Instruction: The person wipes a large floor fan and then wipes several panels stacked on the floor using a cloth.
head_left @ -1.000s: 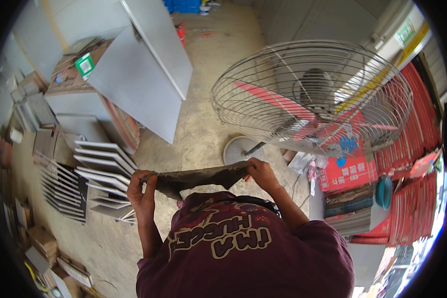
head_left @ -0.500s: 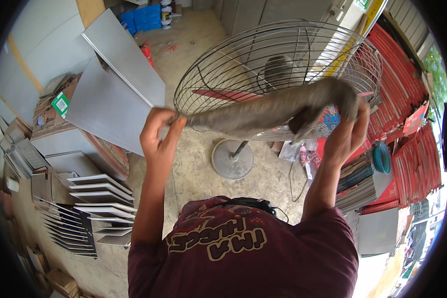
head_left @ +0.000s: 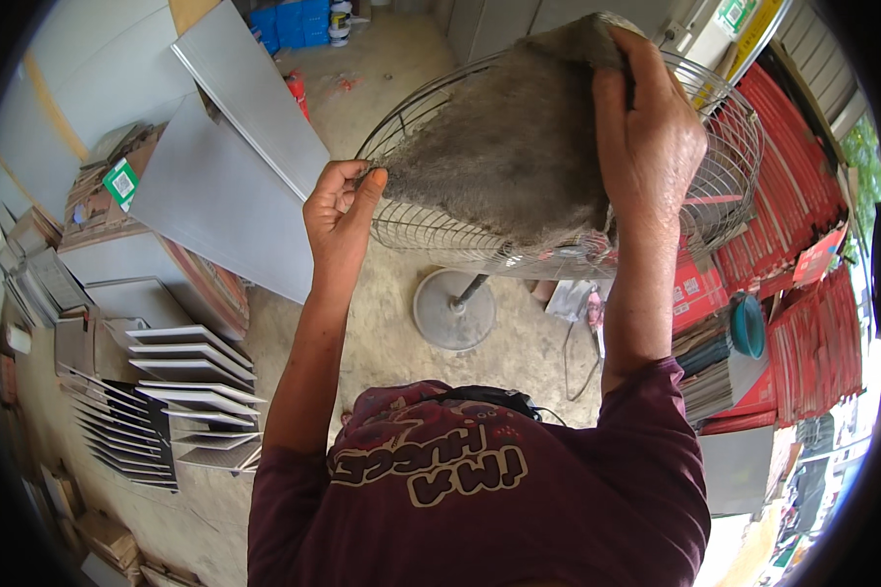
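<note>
A worn grey-brown cloth [head_left: 509, 137] hangs spread between my two hands, in front of a large wire-caged pedestal fan [head_left: 729, 132]. My left hand [head_left: 341, 207] pinches the cloth's left corner between thumb and fingers, close to the cage's left rim. Higher up, my right hand [head_left: 648, 132] is closed on the cloth's upper right part, which folds over at the top. Much of the fan's cage and blades is hidden behind the cloth. Below it, the fan's round grey base [head_left: 454, 309] rests on the concrete floor.
Tall grey panels [head_left: 230, 186] lean at the left, above a rack of tile samples [head_left: 196, 377]. Red cartons [head_left: 783, 157] are stacked along the right, with a teal basin [head_left: 748, 326] beside them. Blue boxes [head_left: 294, 24] stand at the back. A cable [head_left: 570, 362] lies near the fan base.
Both hands have risen, the right one most. The cloth, bunched into a long roll before, is now opened out into a broad sheet covering more of the fan cage.
</note>
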A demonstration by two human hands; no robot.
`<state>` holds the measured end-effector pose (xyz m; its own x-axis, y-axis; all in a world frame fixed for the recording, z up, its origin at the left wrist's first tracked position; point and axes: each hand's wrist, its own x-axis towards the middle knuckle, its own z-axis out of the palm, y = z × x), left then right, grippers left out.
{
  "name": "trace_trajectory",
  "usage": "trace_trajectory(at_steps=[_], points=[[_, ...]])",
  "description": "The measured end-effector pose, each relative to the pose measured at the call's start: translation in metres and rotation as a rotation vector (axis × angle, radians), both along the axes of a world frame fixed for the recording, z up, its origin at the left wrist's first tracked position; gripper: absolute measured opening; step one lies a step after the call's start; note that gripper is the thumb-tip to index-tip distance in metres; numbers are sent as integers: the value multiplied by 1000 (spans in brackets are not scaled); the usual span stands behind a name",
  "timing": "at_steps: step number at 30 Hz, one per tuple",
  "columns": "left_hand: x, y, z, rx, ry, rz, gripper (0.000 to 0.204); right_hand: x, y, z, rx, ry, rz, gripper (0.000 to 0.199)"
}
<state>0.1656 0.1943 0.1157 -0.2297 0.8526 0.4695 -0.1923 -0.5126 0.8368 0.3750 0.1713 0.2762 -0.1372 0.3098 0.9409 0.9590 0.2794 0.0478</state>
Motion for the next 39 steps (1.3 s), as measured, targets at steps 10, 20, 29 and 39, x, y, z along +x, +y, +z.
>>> trace_trajectory(at_steps=[10, 20, 29, 39], points=[[-21, -7, -44, -149, -80, 23, 8, -58, 33, -20, -102, -300, 126, 20], [-62, -20, -91, -273, -65, 128, 7, -121, 37, -88, -490, -249, 643, 14], [-140, -15, -75, -175, 73, 462, 7, -95, 15, -64, -690, -61, 713, 16], [-112, 43, 62, 145, 112, 324, 21, -38, -22, -29, -660, 166, 870, 17]])
